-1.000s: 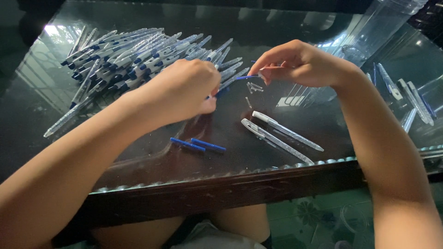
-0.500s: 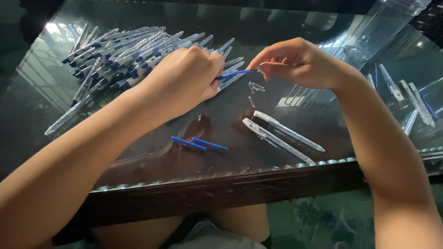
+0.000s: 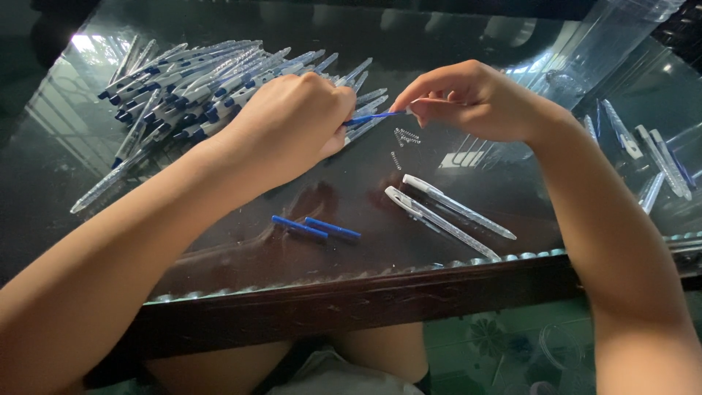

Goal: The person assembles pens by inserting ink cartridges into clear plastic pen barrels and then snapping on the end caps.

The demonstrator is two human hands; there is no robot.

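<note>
Two hands, left hand and right hand, pinching one blue refill above dark glass table.

A glossy dark glass top covers the desk, mirroring light, over a polished dark wood front edge. The heap of pens has clear, shiny plastic barrels with opaque blue plastic ends. Two empty pen barrels are smooth transparent plastic. Two blue refills look matt plastic. Small coiled springs gleam like thin metal wire.
</note>
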